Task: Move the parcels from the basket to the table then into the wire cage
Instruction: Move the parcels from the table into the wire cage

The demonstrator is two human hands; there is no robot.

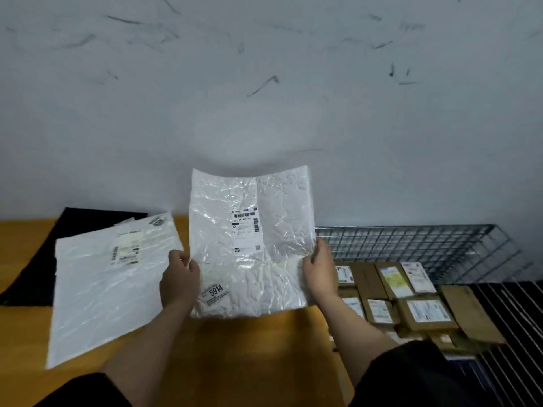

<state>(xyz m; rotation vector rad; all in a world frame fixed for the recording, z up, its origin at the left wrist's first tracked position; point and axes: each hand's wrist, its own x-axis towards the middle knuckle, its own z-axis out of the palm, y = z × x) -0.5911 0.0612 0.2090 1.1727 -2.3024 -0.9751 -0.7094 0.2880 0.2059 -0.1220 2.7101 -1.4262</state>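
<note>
I hold a crinkled white plastic mailer bag (252, 245) upright above the orange-yellow wooden table (249, 348).

My left hand (179, 279) pinches its left edge and my right hand (320, 271) grips its right edge, fingers curled round the plastic. A second flat white mailer (108, 286) lies on the table to my left. The grey wire cage (411, 242) to my right holds brown cardboard parcels (411, 304).
</note>
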